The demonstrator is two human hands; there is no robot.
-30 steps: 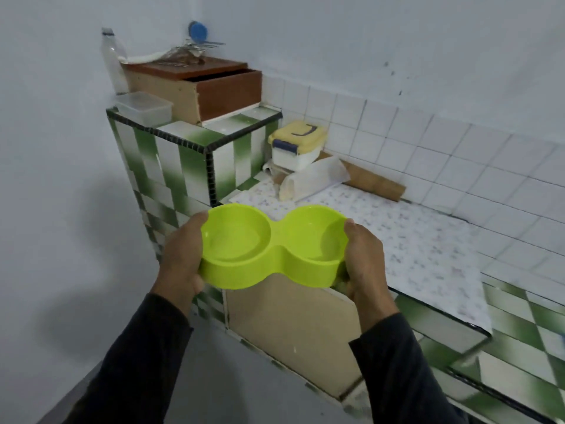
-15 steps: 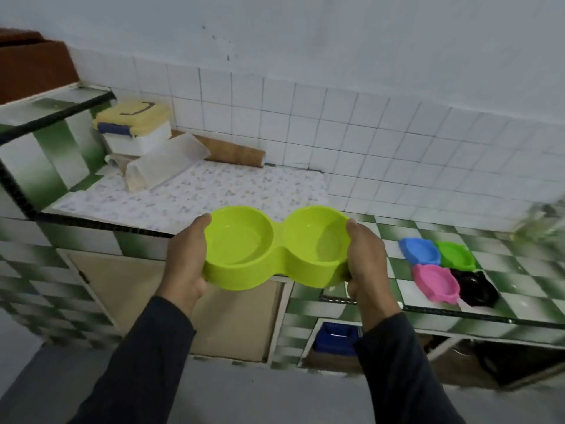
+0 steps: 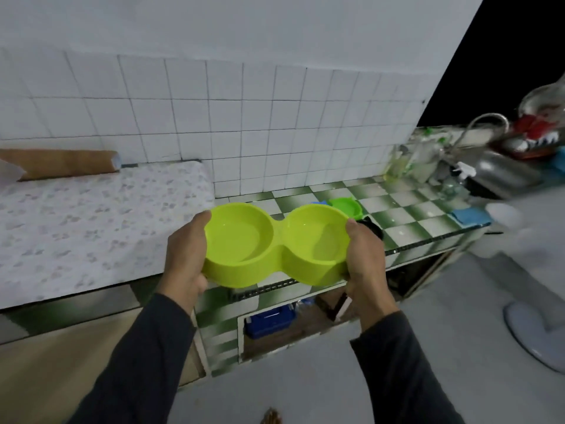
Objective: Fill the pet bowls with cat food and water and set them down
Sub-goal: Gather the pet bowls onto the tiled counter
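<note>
Since half a second ago the view has swung right along the checkered counter [image 3: 406, 215], bringing the sink [image 3: 501, 172] into sight. Above that counter's front edge, held off it, the lime double bowl [image 3: 272, 243] lies level, openings up, long axis left-right. Left hand [image 3: 186, 258] and right hand [image 3: 365, 258] each grip one end, thumb over the rim. Behind it a small green bowl [image 3: 345, 206] sits on the counter.

View swung right along the table [image 3: 406, 209]: yellow-lidded box gone from sight; sink [image 3: 501, 175], tap [image 3: 486, 120] and blue cloth [image 3: 469, 216] newly visible. My double bowl [image 3: 275, 243] now covers the small coloured bowls [image 3: 347, 206].
</note>
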